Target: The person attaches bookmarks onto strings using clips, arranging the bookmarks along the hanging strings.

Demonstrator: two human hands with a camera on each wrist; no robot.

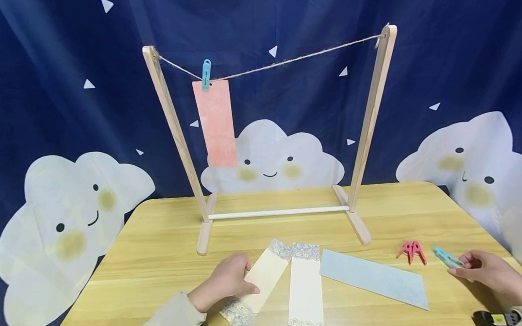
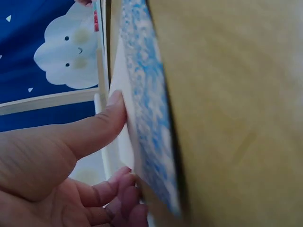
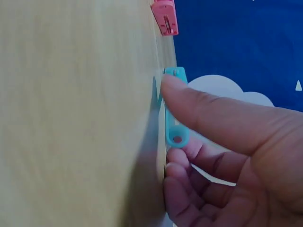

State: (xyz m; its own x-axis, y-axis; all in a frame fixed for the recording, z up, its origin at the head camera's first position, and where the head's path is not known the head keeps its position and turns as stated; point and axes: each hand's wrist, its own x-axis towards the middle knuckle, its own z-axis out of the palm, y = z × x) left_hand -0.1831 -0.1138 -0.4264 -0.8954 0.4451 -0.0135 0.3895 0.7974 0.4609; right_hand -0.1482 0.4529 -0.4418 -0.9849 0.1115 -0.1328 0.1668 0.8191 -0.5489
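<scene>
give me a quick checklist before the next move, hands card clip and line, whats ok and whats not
1. Left hand gripping the slanted cream card with patterned ends: ok.
2. Slanted cream card fully clear of the tabletop: cannot tell.
3. Right hand pinching a turquoise clothespin: ok.
4. Clothespin brought to the twine: not ok, it is low over the table's right side.
5. Twine strung between both wooden posts: ok.
6. Bare twine right of the hanging coral card: ok.
</scene>
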